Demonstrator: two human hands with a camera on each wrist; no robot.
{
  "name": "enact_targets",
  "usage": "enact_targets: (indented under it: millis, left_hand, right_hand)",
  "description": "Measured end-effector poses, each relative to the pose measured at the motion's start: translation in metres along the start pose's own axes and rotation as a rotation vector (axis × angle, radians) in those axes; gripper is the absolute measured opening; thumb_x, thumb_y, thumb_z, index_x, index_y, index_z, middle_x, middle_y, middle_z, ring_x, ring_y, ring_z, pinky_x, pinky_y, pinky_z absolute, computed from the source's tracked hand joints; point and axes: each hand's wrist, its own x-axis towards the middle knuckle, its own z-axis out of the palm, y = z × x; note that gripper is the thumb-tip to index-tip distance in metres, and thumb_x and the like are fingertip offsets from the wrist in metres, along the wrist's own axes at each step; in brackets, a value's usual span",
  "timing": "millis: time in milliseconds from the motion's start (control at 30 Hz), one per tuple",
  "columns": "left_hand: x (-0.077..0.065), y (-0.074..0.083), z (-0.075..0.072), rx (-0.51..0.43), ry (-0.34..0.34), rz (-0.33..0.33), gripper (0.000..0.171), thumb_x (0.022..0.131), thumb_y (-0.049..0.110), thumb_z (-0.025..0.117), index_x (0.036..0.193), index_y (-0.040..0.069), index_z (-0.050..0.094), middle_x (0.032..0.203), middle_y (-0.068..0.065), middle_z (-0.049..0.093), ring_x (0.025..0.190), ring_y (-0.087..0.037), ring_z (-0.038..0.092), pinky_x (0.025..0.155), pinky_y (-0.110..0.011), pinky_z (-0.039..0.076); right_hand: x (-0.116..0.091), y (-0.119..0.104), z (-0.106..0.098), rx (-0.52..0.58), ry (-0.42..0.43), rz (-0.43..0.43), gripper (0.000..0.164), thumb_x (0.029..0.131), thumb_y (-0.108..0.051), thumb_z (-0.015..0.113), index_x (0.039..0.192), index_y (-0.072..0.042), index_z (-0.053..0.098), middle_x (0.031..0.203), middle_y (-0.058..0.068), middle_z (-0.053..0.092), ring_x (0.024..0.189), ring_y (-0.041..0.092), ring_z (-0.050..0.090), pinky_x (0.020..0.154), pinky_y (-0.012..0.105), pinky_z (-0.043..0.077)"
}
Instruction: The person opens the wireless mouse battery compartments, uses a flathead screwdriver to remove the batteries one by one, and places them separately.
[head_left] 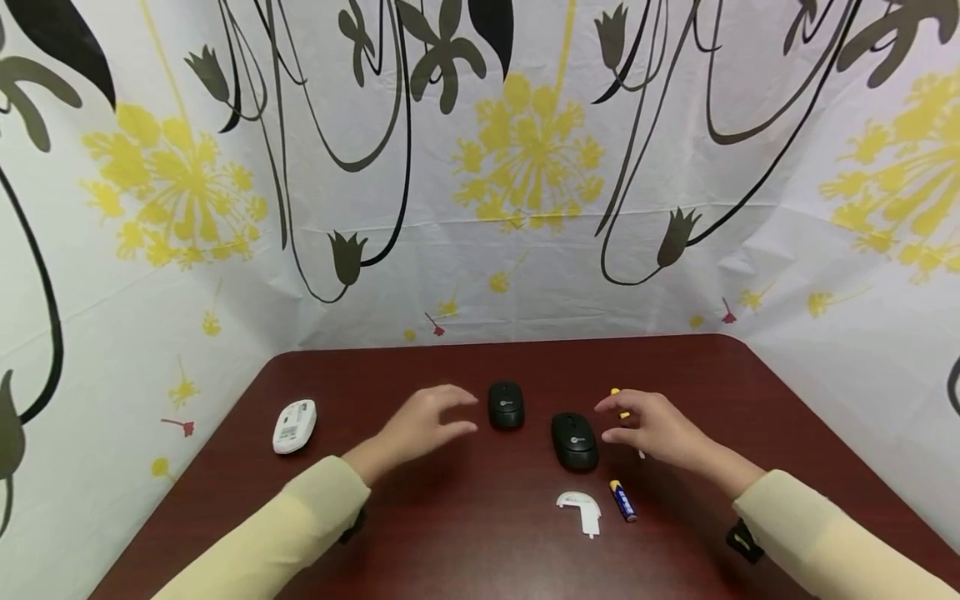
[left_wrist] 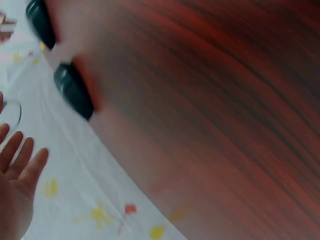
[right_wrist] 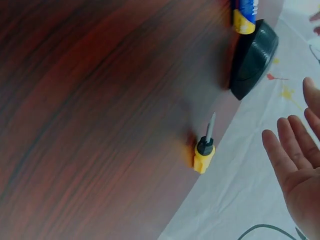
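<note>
My left hand [head_left: 423, 425] hovers over the table with its fingers extended and holds nothing. Just right of its fingertips is a black computer mouse [head_left: 506, 406]. A second black mouse [head_left: 574, 442] lies closer to me, left of my right hand [head_left: 663, 429]. That hand is also in the air, fingers apart and with nothing in it. Under it, partly hidden in the head view, is a small screwdriver [right_wrist: 204, 155] with a yellow and black handle. A blue battery [head_left: 622, 502] with a yellow end lies beside a curved white plastic cover [head_left: 582, 510].
A white mouse [head_left: 295, 427] lies underside up at the left of the dark red-brown table [head_left: 450, 533]. A white cloth [head_left: 465, 292] with yellow and dark plant prints hangs behind the table and along both sides.
</note>
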Motion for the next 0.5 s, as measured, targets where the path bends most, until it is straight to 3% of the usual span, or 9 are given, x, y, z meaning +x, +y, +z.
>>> enact_targets:
  millis: [133, 233, 500]
  left_hand:
    - [0.012, 0.01, 0.018, 0.131, -0.034, 0.198, 0.038, 0.087, 0.027, 0.075, 0.119, 0.008, 0.068, 0.119, -0.003, 0.065, 0.113, -0.015, 0.058, 0.095, -0.03, 0.048]
    - [0.021, 0.015, 0.031, 0.221, -0.053, 0.315, 0.039, 0.088, 0.029, 0.074, 0.12, 0.007, 0.068, 0.122, -0.005, 0.064, 0.116, -0.016, 0.057, 0.099, -0.027, 0.045]
    - [0.041, 0.025, 0.058, 0.355, -0.115, 0.526, 0.041, 0.089, 0.029, 0.072, 0.123, 0.005, 0.066, 0.125, -0.007, 0.064, 0.122, -0.02, 0.054, 0.109, -0.029, 0.035]
  right_hand:
    - [0.002, 0.004, 0.003, -0.135, -0.029, -0.143, 0.041, 0.079, -0.015, 0.082, 0.116, -0.013, 0.066, 0.114, 0.005, 0.065, 0.087, 0.022, 0.063, 0.066, 0.034, 0.057]
    - [0.003, 0.007, 0.006, -0.263, -0.021, -0.29, 0.044, 0.076, -0.016, 0.084, 0.116, -0.01, 0.067, 0.115, 0.002, 0.066, 0.104, 0.019, 0.062, 0.083, 0.039, 0.054]
    - [0.005, 0.017, 0.01, -0.403, -0.029, -0.558, 0.05, 0.073, -0.017, 0.086, 0.117, -0.003, 0.066, 0.122, 0.013, 0.063, 0.108, 0.024, 0.062, 0.079, 0.039, 0.056]
